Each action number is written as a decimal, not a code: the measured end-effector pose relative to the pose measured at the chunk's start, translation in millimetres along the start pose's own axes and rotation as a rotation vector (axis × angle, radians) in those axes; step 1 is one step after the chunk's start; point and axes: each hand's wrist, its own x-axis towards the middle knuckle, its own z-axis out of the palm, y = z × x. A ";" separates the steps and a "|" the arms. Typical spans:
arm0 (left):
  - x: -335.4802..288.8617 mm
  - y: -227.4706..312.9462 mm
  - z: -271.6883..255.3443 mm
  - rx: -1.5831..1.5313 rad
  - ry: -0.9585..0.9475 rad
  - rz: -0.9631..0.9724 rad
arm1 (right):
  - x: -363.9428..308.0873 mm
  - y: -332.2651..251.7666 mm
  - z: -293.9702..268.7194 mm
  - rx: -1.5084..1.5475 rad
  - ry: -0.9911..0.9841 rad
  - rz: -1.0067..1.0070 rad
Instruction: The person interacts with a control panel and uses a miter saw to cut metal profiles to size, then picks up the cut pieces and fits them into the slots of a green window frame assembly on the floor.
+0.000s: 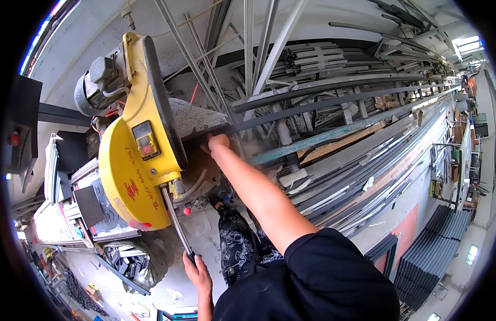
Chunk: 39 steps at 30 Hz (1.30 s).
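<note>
A yellow cut-off saw [131, 166] with a rounded blade guard stands in front of me on the left. From its front a metal lever [176, 223] slants down toward me. My left hand [198, 273] is closed around the black grip at the lever's end. Stretched forward, my right hand [216, 143] is closed at a long dark metal profile [269, 117], beside the saw's guard; its fingertips are partly hidden. The profile lies across the saw's grey table [197, 116] and runs far off to the right. The blade itself is hidden from view.
Long metal profiles [344, 160] lie stacked on a rack to the right. More lengths [248, 48] lean against the wall behind. A sack of dark offcuts [131, 263] sits on the floor at left. Dark bundled profiles [432, 251] lie at lower right.
</note>
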 end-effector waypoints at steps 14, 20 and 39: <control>1.5 -15.9 7.5 0.036 -0.007 0.011 | -5.6 -2.1 -1.1 -0.025 0.005 -0.015; 2.5 -27.6 11.6 0.033 -0.022 -0.024 | -13.4 -4.0 0.4 -0.049 0.016 -0.027; 8.9 -50.6 30.2 0.130 -0.019 -0.009 | -11.1 -5.6 1.5 -0.075 0.033 -0.013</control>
